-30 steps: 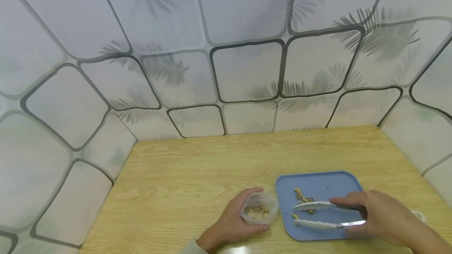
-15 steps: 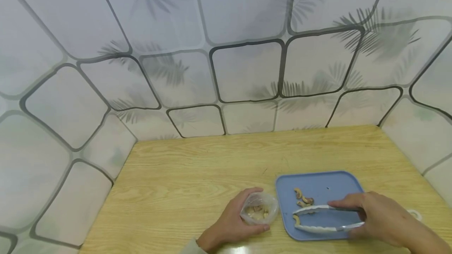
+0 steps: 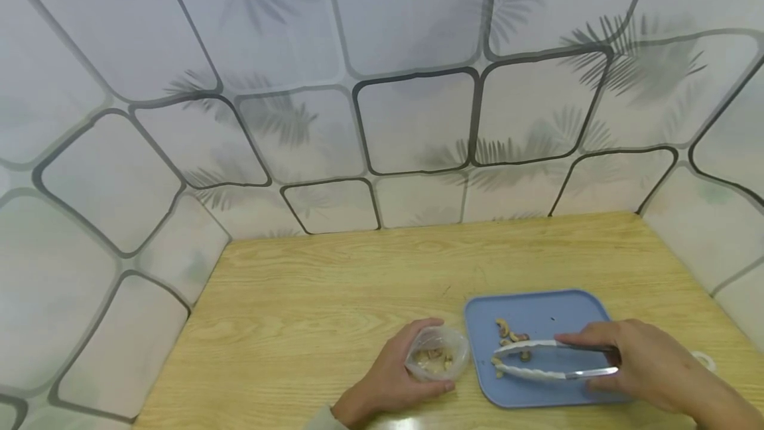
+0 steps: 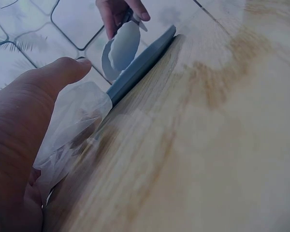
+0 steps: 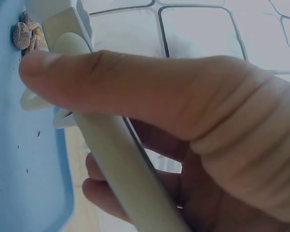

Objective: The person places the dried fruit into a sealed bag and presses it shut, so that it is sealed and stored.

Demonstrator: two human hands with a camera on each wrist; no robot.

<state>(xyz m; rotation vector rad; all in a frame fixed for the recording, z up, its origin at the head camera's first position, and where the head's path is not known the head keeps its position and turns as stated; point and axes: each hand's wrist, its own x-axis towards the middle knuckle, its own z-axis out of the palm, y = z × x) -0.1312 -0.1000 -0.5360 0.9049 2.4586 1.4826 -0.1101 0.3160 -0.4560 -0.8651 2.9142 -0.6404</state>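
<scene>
My left hand (image 3: 396,370) curls round a translucent plastic bag (image 3: 458,345) that stands with its mouth up, pieces of nut inside it. The bag's crinkled side (image 4: 70,121) shows past the thumb in the left wrist view. With my right hand (image 3: 647,363) I hold tongs (image 3: 537,374), metal at the handle and white at the scalloped tips. They point left over a blue tray (image 3: 573,310). Their tips are a little apart, right at a curved cashew (image 3: 497,363) near the tray's left side. Several more cashews (image 3: 503,328) lie just behind the tips.
The tray lies on a wood-grain table (image 3: 310,310), close to the right of the bag. Patterned wall covering (image 3: 418,125) rises behind the table and at both sides. A white ring (image 3: 704,360) shows beyond the right wrist. Small dark crumbs dot the tray.
The tong tips spread wider and came slightly toward me around the cashew, then drew closer together and moved back a little. My left hand and the bag have stayed in place.
</scene>
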